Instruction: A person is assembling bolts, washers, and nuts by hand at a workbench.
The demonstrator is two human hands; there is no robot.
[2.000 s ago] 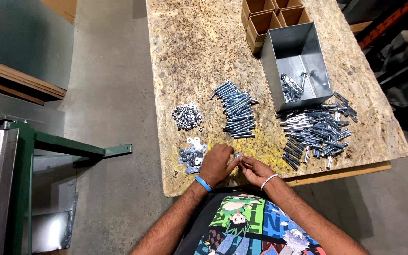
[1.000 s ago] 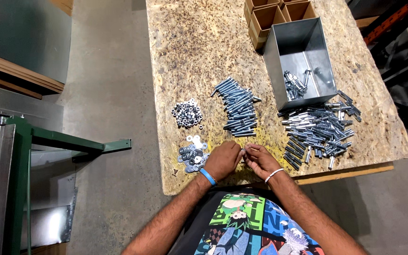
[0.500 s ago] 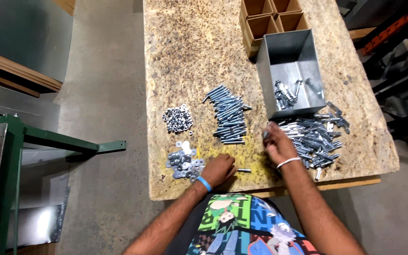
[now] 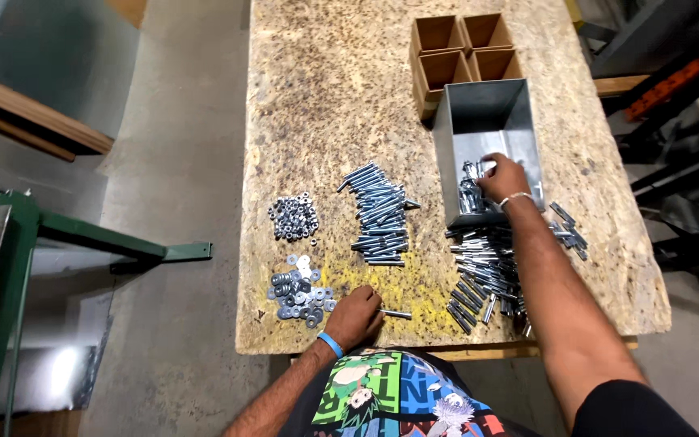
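While the left hand (image 4: pixel 355 317) pins a single bolt (image 4: pixel 394 313) flat on the counter (image 4: pixel 325 97), fingers closed on its end, the right hand (image 4: pixel 502 177) reaches into the grey metal bin (image 4: pixel 485 121). It closes on assembled bolts (grip partly hidden), so sorted washers (image 4: pixel 301 289) stay handy.

Cardboard box (image 4: pixel 463 50): brown, square, four open compartments, at the surface's far end.
Metal bin (image 4: pixel 487 121): grey, open-topped, rectangular, touching the cardboard box.
Labels, signs, screens: none.
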